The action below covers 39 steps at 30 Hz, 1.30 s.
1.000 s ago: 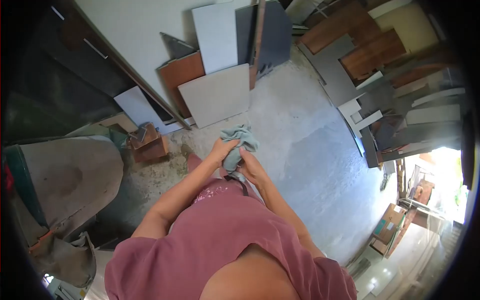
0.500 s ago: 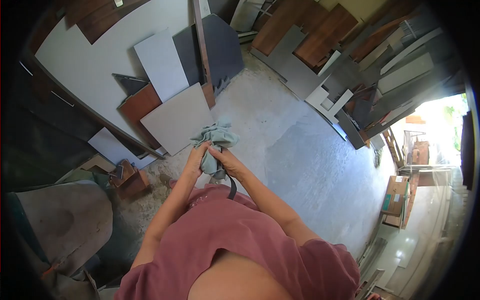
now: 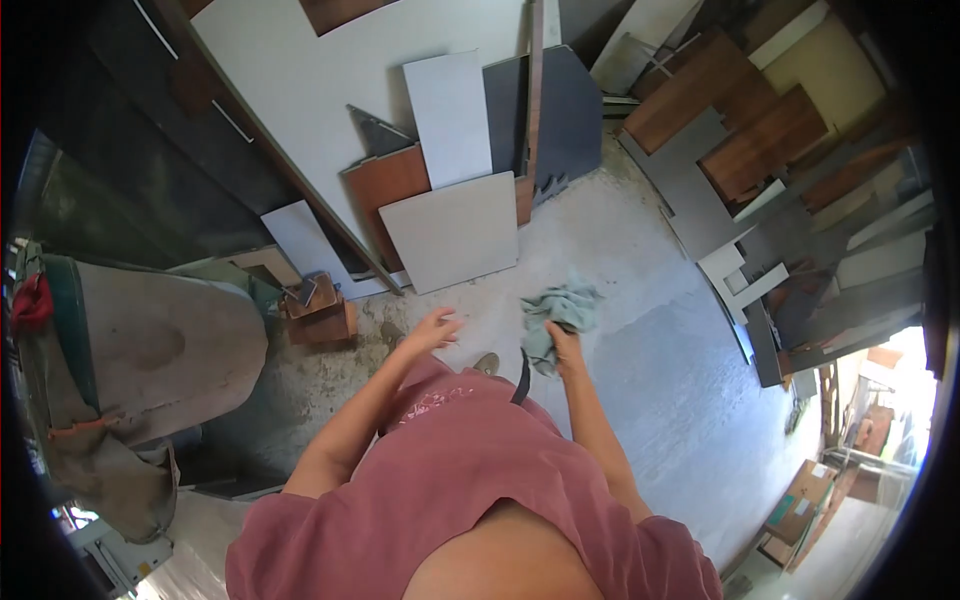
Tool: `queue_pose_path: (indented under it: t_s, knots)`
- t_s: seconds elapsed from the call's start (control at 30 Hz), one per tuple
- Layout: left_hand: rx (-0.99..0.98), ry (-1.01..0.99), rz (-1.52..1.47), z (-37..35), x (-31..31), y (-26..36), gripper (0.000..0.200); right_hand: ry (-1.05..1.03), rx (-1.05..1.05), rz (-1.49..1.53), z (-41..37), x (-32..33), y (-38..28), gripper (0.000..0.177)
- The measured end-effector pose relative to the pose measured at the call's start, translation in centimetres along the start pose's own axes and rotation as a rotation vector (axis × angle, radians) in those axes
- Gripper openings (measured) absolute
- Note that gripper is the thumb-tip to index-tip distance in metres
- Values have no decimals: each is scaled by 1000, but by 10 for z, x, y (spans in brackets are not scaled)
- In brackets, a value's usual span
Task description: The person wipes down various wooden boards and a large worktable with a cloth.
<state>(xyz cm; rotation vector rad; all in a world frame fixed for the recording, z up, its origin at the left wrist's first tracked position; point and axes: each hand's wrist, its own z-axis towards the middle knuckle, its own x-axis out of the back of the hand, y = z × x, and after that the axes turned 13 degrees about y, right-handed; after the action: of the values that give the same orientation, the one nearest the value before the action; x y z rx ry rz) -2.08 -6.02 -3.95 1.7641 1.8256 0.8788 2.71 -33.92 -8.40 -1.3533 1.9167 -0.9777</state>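
Note:
A crumpled pale green cloth (image 3: 545, 310) hangs from my right hand (image 3: 566, 350), whose fingers grip it in front of my body, right of centre. Part of the cloth drapes down toward a dark strap (image 3: 522, 378) at my waist. My left hand (image 3: 435, 332) is off the cloth, to its left, with its fingers apart and nothing in them. It is slightly blurred.
Boards lean against the wall ahead, among them a pale square panel (image 3: 450, 232). More grey and brown boards (image 3: 765, 150) stand at the upper right. A large covered drum (image 3: 170, 350) is at the left, and a cardboard box (image 3: 800, 500) at the lower right.
My left hand has let go of the cloth and moved away to the left. My right hand has carried the cloth rightward. The view has turned, shifting the surroundings.

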Motion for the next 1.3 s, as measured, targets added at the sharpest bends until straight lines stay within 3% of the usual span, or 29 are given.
queue_pose_path:
  t_s: [0.03, 0.1, 0.17, 0.27, 0.4, 0.53, 0.63, 0.7, 0.77, 0.9, 1.07, 1.13, 1.2, 1.3]
  knots:
    - [15, 53, 94, 1, 19, -11, 59, 64, 20, -47, 5, 17, 5, 44]
    - [-106, 264, 86, 30, 62, -93, 45, 182, 82, -182, 19, 65, 35, 39]
    - [-18, 494, 29, 12, 95, -126, 39, 293, 125, -335, 19, 116, 60, 39]
    - [303, 604, 57, -17, 149, -188, 31, 409, 46, -677, 4, 188, 86, 55]
    - [541, 779, -38, -59, 166, -228, 29, 593, 20, -771, -39, 197, 75, 56]
    - [596, 704, -95, -70, 147, -221, 39, 515, 22, -721, -40, 189, 82, 53]
    - [499, 605, -112, -50, 130, -201, 30, 386, 28, -771, -31, 159, 78, 49]
    - [360, 417, 57, -30, 126, -171, 32, 329, 61, -810, -20, 138, 70, 46]
    - [279, 354, 132, -9, 130, -144, 33, 237, 210, -660, -25, 104, 58, 41]
    - [91, 245, 210, 52, 164, -114, 33, 368, 311, -646, -23, 69, 72, 43]
    - [-25, 264, 266, 135, 217, -98, 36, 434, 196, -572, -56, 39, 89, 45]
    - [-73, 351, 467, 152, 228, -66, 38, 504, 73, -571, -74, 28, 91, 48]
    - [-301, 345, 724, 195, 245, -55, 40, 572, -14, -544, -89, 7, 80, 52]
    - [-264, 272, 880, 250, 249, -18, 41, 640, -77, -456, -92, -14, 92, 52]
